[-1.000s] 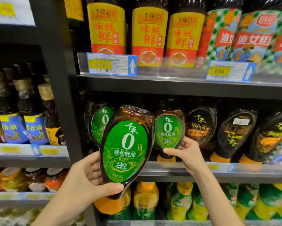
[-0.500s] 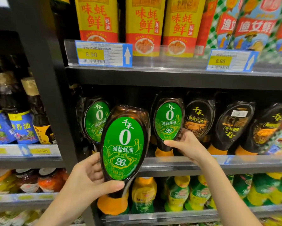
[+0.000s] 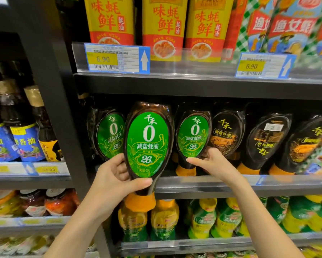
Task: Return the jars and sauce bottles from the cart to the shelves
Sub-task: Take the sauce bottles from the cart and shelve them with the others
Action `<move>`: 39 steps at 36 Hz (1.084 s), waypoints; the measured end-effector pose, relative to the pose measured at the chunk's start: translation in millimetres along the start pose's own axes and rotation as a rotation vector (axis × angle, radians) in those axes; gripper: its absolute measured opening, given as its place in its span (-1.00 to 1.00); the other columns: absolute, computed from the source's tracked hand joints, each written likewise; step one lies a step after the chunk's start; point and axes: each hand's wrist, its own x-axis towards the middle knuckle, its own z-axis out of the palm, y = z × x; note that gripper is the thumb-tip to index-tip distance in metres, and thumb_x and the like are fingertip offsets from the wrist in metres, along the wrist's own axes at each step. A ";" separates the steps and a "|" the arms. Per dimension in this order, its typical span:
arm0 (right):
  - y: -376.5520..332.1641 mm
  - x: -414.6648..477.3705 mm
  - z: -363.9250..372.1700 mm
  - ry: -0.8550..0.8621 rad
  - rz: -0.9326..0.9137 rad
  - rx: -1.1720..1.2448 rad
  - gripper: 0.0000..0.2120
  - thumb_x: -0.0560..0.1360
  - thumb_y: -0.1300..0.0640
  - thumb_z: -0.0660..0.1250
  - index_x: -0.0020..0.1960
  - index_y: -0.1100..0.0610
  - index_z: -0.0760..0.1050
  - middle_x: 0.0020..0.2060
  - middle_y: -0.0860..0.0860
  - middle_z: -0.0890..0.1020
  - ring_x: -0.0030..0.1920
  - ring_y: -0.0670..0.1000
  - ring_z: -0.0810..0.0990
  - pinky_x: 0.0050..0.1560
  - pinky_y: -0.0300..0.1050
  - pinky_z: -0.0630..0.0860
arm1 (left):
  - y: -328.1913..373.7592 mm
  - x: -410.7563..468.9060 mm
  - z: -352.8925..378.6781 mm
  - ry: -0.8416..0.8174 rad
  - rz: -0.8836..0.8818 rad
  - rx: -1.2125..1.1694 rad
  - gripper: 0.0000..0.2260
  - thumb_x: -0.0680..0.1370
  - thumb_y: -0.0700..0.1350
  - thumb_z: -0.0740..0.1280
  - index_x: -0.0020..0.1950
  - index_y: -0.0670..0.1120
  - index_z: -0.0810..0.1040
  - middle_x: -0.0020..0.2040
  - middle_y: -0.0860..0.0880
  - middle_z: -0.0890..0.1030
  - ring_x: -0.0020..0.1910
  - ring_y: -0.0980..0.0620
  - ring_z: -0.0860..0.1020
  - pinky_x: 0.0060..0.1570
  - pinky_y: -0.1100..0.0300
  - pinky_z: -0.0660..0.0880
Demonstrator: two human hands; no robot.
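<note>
— What is nearest to the camera?

— The left hand (image 3: 115, 183). It grasps the green-label bottle (image 3: 148, 146) at its narrow lower part. The thumb lies across the front, just under the label, and the other fingers (image 3: 119, 162) are curled round the left edge, behind the bottle. The bottle stands cap down, and its orange cap (image 3: 139, 202) is directly below the thumb. The wide body rises above the fingers, in front of the middle shelf (image 3: 231, 183).

— And the other hand?

— The right hand (image 3: 214, 164) is a little farther in, at the shelf. It holds the shelf bottle (image 3: 192, 138), which has the same green label. The thumb tip touches the lower front of it, and the fingers are curled behind its right side. This bottle stands on the shelf, above the thumb.

— What is beyond the fingers?

— Left of the held bottle stands a second green bottle (image 3: 110, 135). Right of the right hand are the black-label bottles (image 3: 225, 135). On the shelf above are the yellow bottles (image 3: 164, 25), with a price tag (image 3: 117, 59) under them.
</note>
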 end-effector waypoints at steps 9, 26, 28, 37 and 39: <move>7.0 3.6 -0.9 0.009 -0.007 -0.015 -0.57 0.41 0.08 0.44 0.24 0.16 0.48 0.11 -0.06 0.62 0.14 -0.13 0.56 0.21 -0.15 0.49 | -2.2 23.3 19.0 0.047 0.088 0.058 -0.51 0.27 -0.39 0.50 0.09 -0.01 0.51 -0.01 0.05 0.67 -0.03 0.20 0.64 -0.14 0.43 0.52; 0.1 -5.1 -8.1 0.055 -0.001 -0.249 -0.68 0.37 -0.11 0.44 0.04 0.03 0.60 -0.10 -0.06 0.69 -0.01 -0.01 0.64 -0.01 -0.18 0.57 | -6.5 17.4 25.6 0.042 0.151 0.124 -0.43 0.16 -0.17 0.64 0.08 0.03 0.49 -0.03 0.12 0.68 -0.04 0.17 0.63 -0.08 0.37 0.53; -11.2 -11.8 -14.2 0.069 -0.006 -0.335 -0.66 0.36 -0.12 0.44 0.00 0.09 0.63 -0.16 -0.06 0.69 -0.04 -0.06 0.63 -0.05 -0.19 0.57 | -3.8 16.6 24.3 0.041 0.162 0.135 -0.44 0.13 -0.14 0.62 0.06 0.02 0.50 -0.01 0.08 0.67 -0.02 0.14 0.63 -0.06 0.35 0.53; -89.4 -55.5 -35.0 0.193 -0.306 -0.039 -0.58 0.20 -0.09 0.48 -0.01 0.08 0.63 -0.19 -0.03 0.71 -0.14 -0.13 0.68 -0.06 -0.22 0.62 | 11.5 22.2 24.6 0.053 0.244 0.136 -0.50 0.14 -0.16 0.55 0.03 -0.01 0.51 -0.02 -0.01 0.66 -0.04 0.13 0.64 -0.07 0.37 0.52; -104.3 -59.7 -29.0 0.051 -0.412 0.144 -0.44 0.18 -0.02 0.52 0.17 0.02 0.56 0.01 -0.04 0.68 0.04 -0.13 0.65 0.02 -0.22 0.59 | 11.2 24.4 24.3 0.066 0.252 0.149 -0.51 0.13 -0.15 0.55 0.01 0.04 0.51 -0.04 0.04 0.67 -0.04 0.17 0.63 -0.08 0.39 0.52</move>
